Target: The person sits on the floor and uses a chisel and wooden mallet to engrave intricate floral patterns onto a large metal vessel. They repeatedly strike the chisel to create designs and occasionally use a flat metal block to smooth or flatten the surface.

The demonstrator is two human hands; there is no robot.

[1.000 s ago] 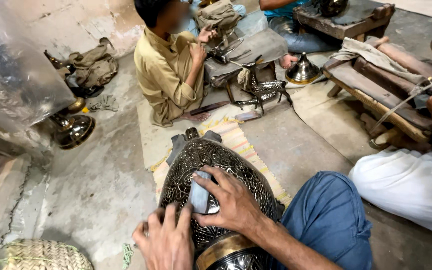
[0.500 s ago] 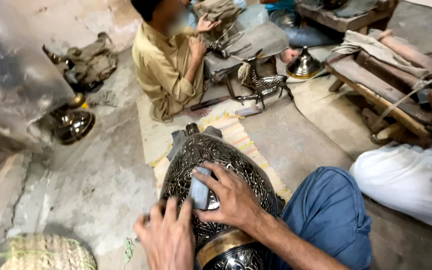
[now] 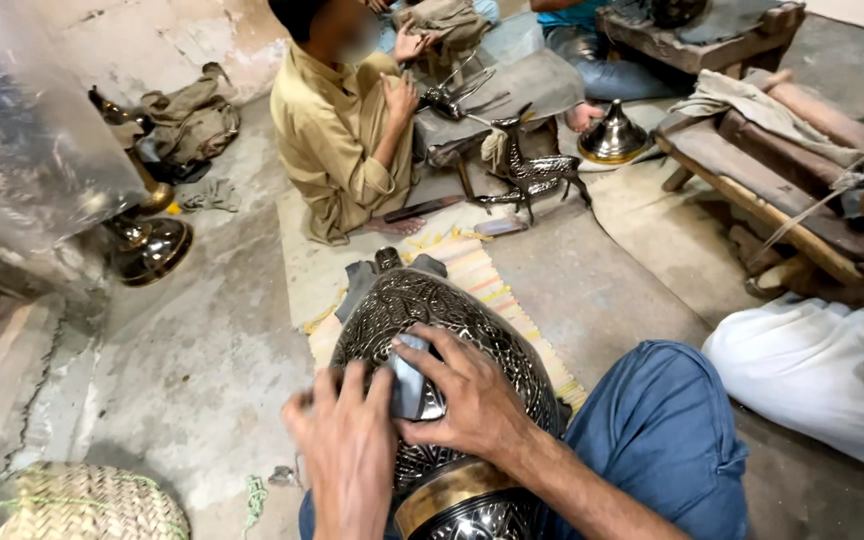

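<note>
A large dark metal vase (image 3: pixel 422 310) with fine silver engraving lies on its side across my lap, its brass band near me. My right hand (image 3: pixel 467 395) presses a small grey pad (image 3: pixel 410 378) against the vase's upper side, fingers spread over it. My left hand (image 3: pixel 344 445) rests flat on the vase's left flank, beside the pad, steadying it. A grey cloth (image 3: pixel 362 280) lies under the vase's far end, on a striped mat (image 3: pixel 482 285).
A person in a tan shirt (image 3: pixel 337 135) sits ahead, working on metal deer figures (image 3: pixel 527 170). Another person in white (image 3: pixel 822 360) sits at right by a low wooden bench (image 3: pixel 752 180). Brass pieces (image 3: pixel 147 245) stand at left; a woven basket (image 3: pixel 82 505) lies lower left.
My view has shifted slightly. My right hand has slid the grey pad a little on the vase; my left hand stays against its side.
</note>
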